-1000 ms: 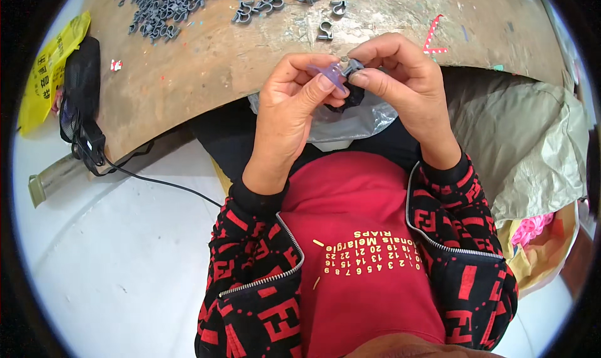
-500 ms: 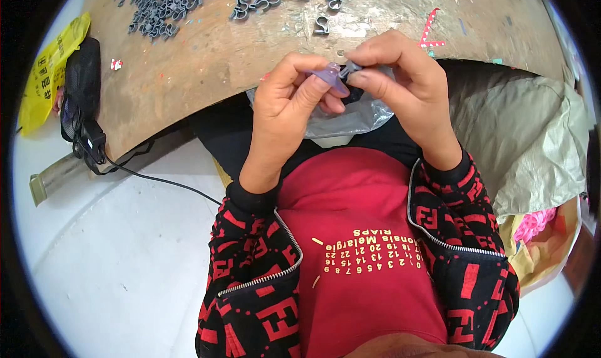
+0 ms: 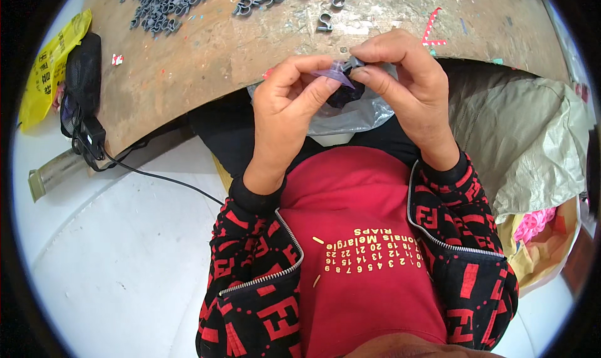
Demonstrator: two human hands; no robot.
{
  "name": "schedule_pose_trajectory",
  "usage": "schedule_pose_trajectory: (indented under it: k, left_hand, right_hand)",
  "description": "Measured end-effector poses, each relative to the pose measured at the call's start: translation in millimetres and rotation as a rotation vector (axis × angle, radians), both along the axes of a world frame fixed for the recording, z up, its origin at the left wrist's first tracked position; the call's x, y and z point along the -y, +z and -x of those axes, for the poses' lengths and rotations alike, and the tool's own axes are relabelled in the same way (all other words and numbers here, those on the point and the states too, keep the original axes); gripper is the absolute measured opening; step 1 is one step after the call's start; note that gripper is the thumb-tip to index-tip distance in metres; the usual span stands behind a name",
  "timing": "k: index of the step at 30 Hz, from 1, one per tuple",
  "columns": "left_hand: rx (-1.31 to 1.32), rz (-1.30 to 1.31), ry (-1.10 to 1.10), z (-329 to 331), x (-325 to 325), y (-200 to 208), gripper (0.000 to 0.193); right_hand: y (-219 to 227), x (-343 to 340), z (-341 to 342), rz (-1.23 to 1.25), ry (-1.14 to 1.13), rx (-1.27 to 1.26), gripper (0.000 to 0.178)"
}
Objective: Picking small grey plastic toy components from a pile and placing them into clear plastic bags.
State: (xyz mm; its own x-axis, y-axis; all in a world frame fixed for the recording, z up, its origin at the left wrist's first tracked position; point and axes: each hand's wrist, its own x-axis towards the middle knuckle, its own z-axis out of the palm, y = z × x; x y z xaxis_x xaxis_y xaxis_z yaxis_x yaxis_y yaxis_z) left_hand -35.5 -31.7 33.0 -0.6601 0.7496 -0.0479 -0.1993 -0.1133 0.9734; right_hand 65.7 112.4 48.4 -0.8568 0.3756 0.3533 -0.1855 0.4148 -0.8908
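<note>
Just in front of the table edge, my left hand (image 3: 282, 101) pinches a translucent purple suction cup (image 3: 333, 75) between thumb and fingers. My right hand (image 3: 413, 85) grips a small grey plastic clip (image 3: 354, 63) between thumb and forefinger. Clip and cup meet between the two hands; fingers partly cover the joint, so I cannot tell how far they fit together. Below them a clear plastic bag (image 3: 350, 120) lies over my lap, with dark pieces showing in it. Two more grey clips (image 3: 324, 23) lie on the table just beyond my hands.
A large heap of grey clips (image 3: 166, 10) covers the far left of the wooden table (image 3: 206, 63). A black pouch (image 3: 83, 70), a cable and a yellow bag (image 3: 53, 73) hang at the left edge. Beige cloth (image 3: 519, 132) and a pink bundle (image 3: 533, 225) are at right.
The suction cup has turned in my left hand, its flared rim now tilting differently, and my left fingers have shifted. The right hand stays nearly in place with the clip.
</note>
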Motion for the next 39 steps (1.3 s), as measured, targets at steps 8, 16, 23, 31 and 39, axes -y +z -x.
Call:
schedule_pose_trajectory:
  k: [8,16,23,31,39]
  left_hand:
    - [-0.218,0.037,0.029,2,0,-7,0.013]
    - [-0.276,0.067,0.042,2,-1,-4,0.012]
    - [-0.334,0.055,0.051,2,-3,-15,0.010]
    - [-0.735,0.068,0.185,-3,-6,-13,0.006]
    - [-0.056,0.165,-0.290,22,4,1,0.013]
  right_hand:
    - [-3,2,2,-0.100,-0.034,-0.016,0.022]
    - [-10,6,5,0.131,-0.112,0.004,0.017]
    - [-12,1,0,-0.070,-0.035,0.080,0.019]
    - [-21,11,1,-0.148,-0.128,-0.023,0.016]
    - [-20,-15,7,-0.574,0.101,-0.260,0.020]
